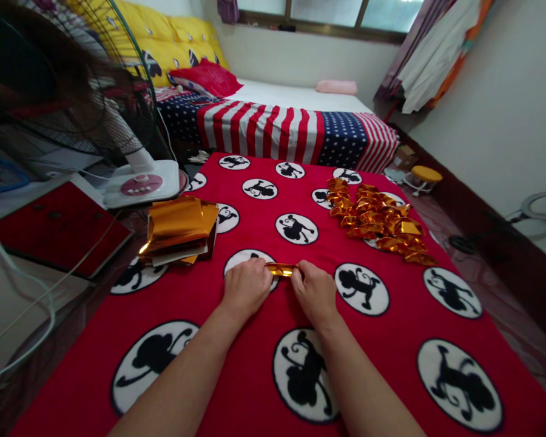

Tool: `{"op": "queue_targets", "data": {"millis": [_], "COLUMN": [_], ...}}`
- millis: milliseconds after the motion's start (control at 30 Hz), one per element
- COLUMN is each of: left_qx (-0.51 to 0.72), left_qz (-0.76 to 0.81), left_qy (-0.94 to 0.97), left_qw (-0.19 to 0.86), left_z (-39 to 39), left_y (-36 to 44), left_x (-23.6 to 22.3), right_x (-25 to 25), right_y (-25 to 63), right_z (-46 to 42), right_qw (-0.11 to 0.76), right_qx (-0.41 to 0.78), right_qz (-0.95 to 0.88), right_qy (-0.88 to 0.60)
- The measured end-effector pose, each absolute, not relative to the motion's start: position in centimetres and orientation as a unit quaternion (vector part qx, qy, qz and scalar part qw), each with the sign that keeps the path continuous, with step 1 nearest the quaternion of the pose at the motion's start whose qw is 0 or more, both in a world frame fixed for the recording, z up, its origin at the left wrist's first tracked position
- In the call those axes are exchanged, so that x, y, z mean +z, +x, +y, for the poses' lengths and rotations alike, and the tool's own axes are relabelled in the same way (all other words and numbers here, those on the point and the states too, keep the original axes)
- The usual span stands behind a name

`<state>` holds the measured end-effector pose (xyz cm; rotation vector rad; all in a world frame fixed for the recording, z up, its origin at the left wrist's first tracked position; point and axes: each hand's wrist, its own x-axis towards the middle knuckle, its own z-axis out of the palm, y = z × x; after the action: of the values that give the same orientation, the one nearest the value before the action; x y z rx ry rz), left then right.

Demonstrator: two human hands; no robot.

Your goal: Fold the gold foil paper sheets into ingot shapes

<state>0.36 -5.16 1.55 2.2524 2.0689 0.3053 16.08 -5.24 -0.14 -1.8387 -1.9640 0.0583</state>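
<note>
A narrow folded strip of gold foil paper stretches between my two hands, just above or on the red cloth. Its left end is pinched in my left hand, with the fingers curled closed. My right hand grips the other end, also closed; the fingertips are partly hidden. To the left lies a loose stack of flat gold foil sheets. Several folded gold foil pieces sit in rows on the right.
The red cloth with monkey prints covers the table. At left stands a fan beside a red panel. Behind is a bed with a striped, starred cover. A yellow-topped stool and a ring-shaped stand are at right.
</note>
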Motion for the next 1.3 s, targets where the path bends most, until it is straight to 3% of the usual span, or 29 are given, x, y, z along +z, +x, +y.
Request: {"op": "queue_targets", "data": {"millis": [567,1300], "left_qx": [-0.043,-0.031], "left_qz": [0.589,0.517], "left_qy": [0.793,0.824], "left_qw": [0.149,0.230], "left_z": [-5.0,-4.9], "left_y": [-0.8,-1.6], "left_x": [4.9,4.0], "right_x": [5.2,5.9], "right_y": [17.3,17.2], "right_z": [-5.0,-5.2], "right_qw": [-0.030,-0.028], "right_qx": [0.091,0.138], "right_qz": [-0.775,-0.760], "right_qy": [-0.625,-0.634]}}
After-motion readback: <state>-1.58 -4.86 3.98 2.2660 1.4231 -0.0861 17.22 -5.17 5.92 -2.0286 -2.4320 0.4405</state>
